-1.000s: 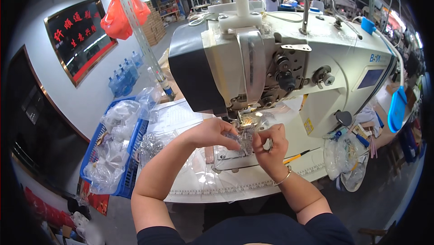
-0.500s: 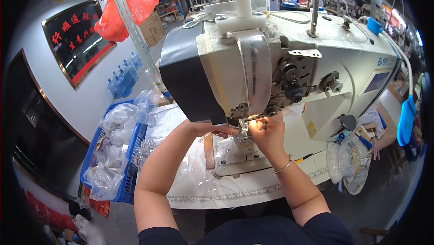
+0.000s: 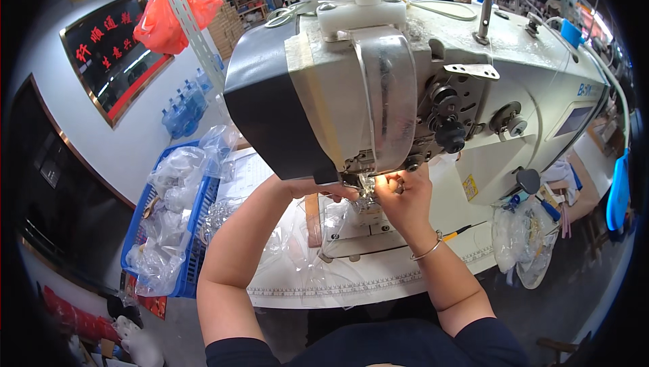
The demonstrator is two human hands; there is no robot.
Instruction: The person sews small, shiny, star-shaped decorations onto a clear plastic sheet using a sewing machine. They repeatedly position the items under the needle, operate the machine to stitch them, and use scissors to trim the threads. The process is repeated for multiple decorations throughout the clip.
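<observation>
A large white and grey industrial sewing machine (image 3: 419,89) fills the upper middle of the view. Both my hands reach under its head at the needle area. My left hand (image 3: 323,190) comes in from the left, its fingertips hidden beneath the machine's head. My right hand (image 3: 404,199), a thin bangle on its wrist, pinches something small by the needle; what it is stays hidden. Clear plastic film (image 3: 318,238) lies on the machine bed (image 3: 378,248) below my hands.
A blue crate (image 3: 193,232) stuffed with clear plastic bags stands at my left. The white table edge (image 3: 351,289) carries a printed ruler. More plastic bags (image 3: 527,238) hang at the right. An orange bag (image 3: 172,12) hangs overhead at upper left. Blue water bottles (image 3: 182,110) line the wall.
My head has moved closer to the machine, which now looms larger. Both hands have slid further under the machine's head, towards the needle.
</observation>
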